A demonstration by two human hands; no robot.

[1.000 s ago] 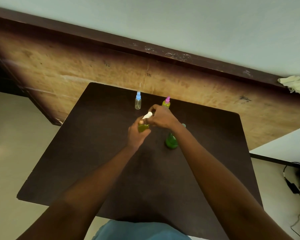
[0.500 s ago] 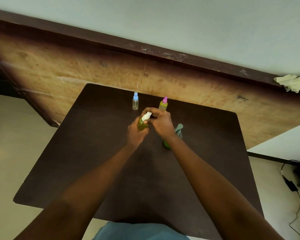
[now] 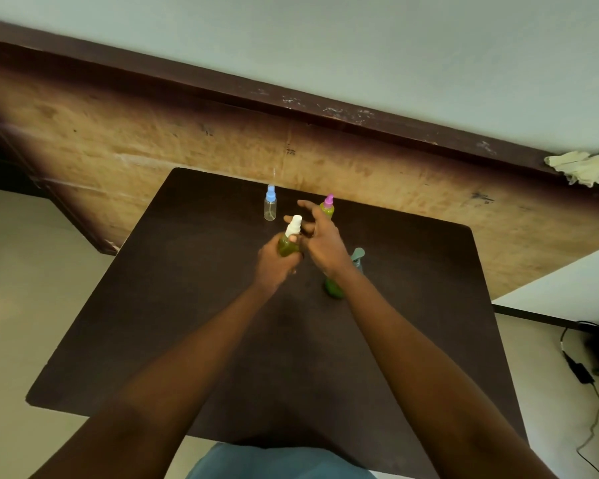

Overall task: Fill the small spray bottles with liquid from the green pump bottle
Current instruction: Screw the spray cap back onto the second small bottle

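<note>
White-cap bottle (image 3: 288,246), small and filled with green liquid, is held above the middle of the table (image 3: 173,305), toward its far side. Its long axis is close to upright, cap uppermost and leaning a little away from the person and to the right. Which way the nozzle faces is too small to tell.

The left hand (image 3: 274,264) grips the bottle round its body, fingers curled, so the lower part and base are hidden. The right hand (image 3: 327,242) holds nothing; its fingers are spread and nearly straight just beside the white cap. Whether any of them touches the cap cannot be told.

The pump bottle (image 3: 334,288) stands on the table behind the right wrist, which covers most of it: only the grey-green pump head and a patch of the green base show. The pink-cap bottle (image 3: 328,202) stands upright farther back, its yellow-green body partly behind the right fingers. The blue-cap bottle (image 3: 270,205), clear, stands upright to its left, apart from the hands.

A pale cloth (image 3: 583,167) lies on the ledge at far right, cut by the frame edge.
</note>
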